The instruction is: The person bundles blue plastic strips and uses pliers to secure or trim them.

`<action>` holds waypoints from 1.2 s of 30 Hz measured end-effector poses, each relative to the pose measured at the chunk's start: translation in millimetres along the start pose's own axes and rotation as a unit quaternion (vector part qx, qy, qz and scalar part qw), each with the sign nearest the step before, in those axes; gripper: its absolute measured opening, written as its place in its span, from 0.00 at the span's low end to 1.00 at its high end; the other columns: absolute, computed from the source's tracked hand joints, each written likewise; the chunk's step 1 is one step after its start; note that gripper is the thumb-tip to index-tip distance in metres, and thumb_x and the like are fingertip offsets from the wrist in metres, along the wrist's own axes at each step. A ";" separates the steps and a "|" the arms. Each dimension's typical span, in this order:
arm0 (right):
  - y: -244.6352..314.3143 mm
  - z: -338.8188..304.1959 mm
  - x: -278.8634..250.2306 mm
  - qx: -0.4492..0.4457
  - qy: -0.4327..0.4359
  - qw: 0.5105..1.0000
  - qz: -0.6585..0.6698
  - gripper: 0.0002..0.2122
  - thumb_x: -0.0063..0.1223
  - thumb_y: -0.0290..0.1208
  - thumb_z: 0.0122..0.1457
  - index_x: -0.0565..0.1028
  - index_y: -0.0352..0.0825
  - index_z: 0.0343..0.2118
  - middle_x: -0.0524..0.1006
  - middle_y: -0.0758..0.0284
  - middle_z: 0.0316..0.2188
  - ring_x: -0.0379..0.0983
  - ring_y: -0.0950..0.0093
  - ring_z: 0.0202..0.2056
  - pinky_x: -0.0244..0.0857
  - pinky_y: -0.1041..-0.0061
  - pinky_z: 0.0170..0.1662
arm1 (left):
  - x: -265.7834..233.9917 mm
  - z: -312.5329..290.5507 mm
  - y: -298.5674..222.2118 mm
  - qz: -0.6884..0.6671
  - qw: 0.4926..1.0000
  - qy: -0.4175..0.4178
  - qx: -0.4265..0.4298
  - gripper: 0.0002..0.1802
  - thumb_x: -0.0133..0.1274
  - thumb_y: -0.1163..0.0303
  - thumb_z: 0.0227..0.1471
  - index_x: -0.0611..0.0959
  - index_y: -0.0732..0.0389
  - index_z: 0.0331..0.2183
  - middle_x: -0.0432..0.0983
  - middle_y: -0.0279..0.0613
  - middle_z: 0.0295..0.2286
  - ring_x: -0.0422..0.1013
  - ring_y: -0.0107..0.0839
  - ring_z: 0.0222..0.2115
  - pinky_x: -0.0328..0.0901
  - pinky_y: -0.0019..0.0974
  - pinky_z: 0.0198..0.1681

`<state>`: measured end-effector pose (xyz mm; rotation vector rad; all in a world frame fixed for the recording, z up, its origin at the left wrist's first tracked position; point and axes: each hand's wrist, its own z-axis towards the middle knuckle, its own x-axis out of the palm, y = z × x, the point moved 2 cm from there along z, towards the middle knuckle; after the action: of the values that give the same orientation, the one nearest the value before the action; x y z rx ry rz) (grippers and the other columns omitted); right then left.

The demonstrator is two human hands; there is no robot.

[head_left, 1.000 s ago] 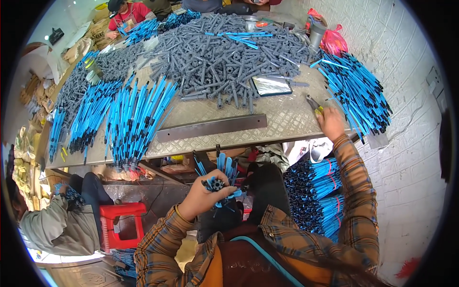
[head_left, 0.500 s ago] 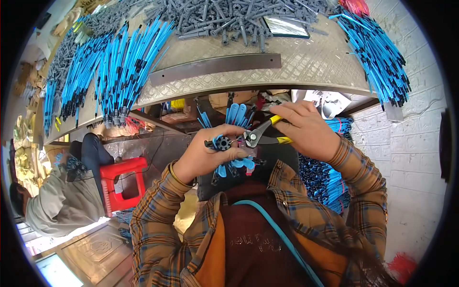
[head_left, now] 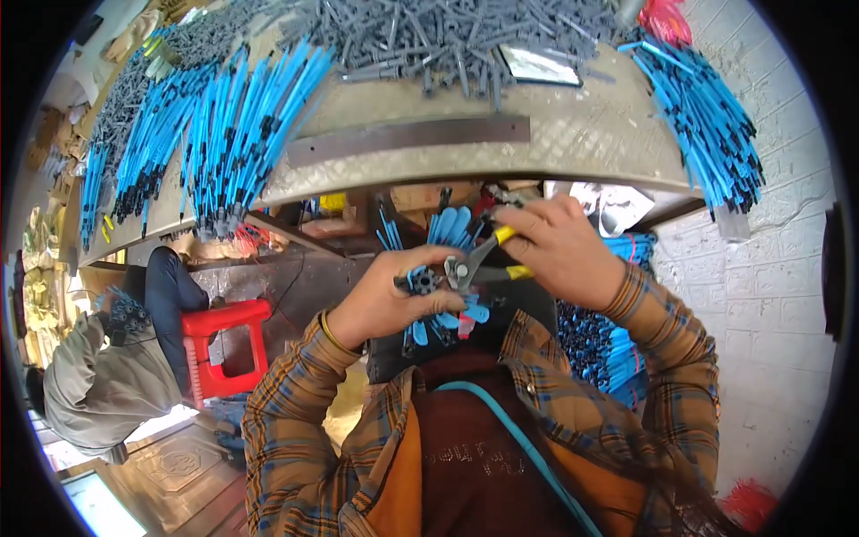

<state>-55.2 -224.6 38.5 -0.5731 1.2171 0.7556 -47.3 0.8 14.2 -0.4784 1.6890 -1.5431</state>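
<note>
Okay, left hand (head_left: 398,288) pinches a round, notched black piece (head_left: 420,281) among flat, round-tipped blue strips (head_left: 455,224). Right hand (head_left: 568,251) clasps yellow-handled metal pliers (head_left: 483,251), jaws beside left hand.

Blk/blue pc. (head_left: 421,281), rd. end up, just L of metal pliers (head_left: 481,254) w/ yel. hdls apart.

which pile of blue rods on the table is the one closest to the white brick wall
The pile on the right end of the table, alone beside the wall; the other blue piles lie grouped toward the left end.
</note>
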 end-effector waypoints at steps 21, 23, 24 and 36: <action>11.0 -47.2 77.6 0.086 0.432 0.310 0.842 0.23 0.46 0.35 0.56 0.56 0.32 0.52 0.73 0.58 0.23 0.74 0.66 0.27 0.69 0.68 0.31 | -1.8 5.2 9.5 0.019 0.994 0.090 0.049 0.22 0.62 0.65 0.39 0.77 0.61 0.38 0.75 0.41 0.29 0.72 0.29 0.30 0.65 0.30 0.34; 5.7 -29.7 36.7 0.017 0.210 0.808 0.550 0.26 0.47 0.35 0.55 0.53 0.32 0.54 0.73 0.59 0.24 0.74 0.68 0.26 0.70 0.71 0.28 | -3.4 5.5 11.4 0.004 0.997 0.078 -0.014 0.21 0.62 0.64 0.39 0.77 0.61 0.37 0.75 0.42 0.29 0.72 0.30 0.31 0.65 0.30 0.34; 3.5 -24.5 20.9 -0.021 0.062 0.948 0.312 0.28 0.48 0.34 0.55 0.51 0.33 0.55 0.73 0.60 0.24 0.74 0.70 0.26 0.70 0.72 0.27 | -3.6 6.6 12.2 0.004 0.997 0.078 -0.015 0.21 0.62 0.64 0.39 0.77 0.61 0.37 0.75 0.42 0.29 0.72 0.30 0.31 0.65 0.30 0.34; 6.0 -39.3 23.5 0.129 0.222 0.761 0.596 0.28 0.47 0.32 0.54 0.50 0.36 0.56 0.74 0.57 0.30 0.74 0.68 0.27 0.69 0.70 0.30 | -4.2 6.3 14.3 0.001 0.995 0.094 -0.025 0.21 0.62 0.67 0.39 0.76 0.61 0.37 0.75 0.41 0.30 0.71 0.27 0.31 0.64 0.29 0.34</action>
<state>-80.1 -245.3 5.6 0.4012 2.1089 1.5184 -36.8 2.5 2.0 -0.3671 1.8747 -1.5888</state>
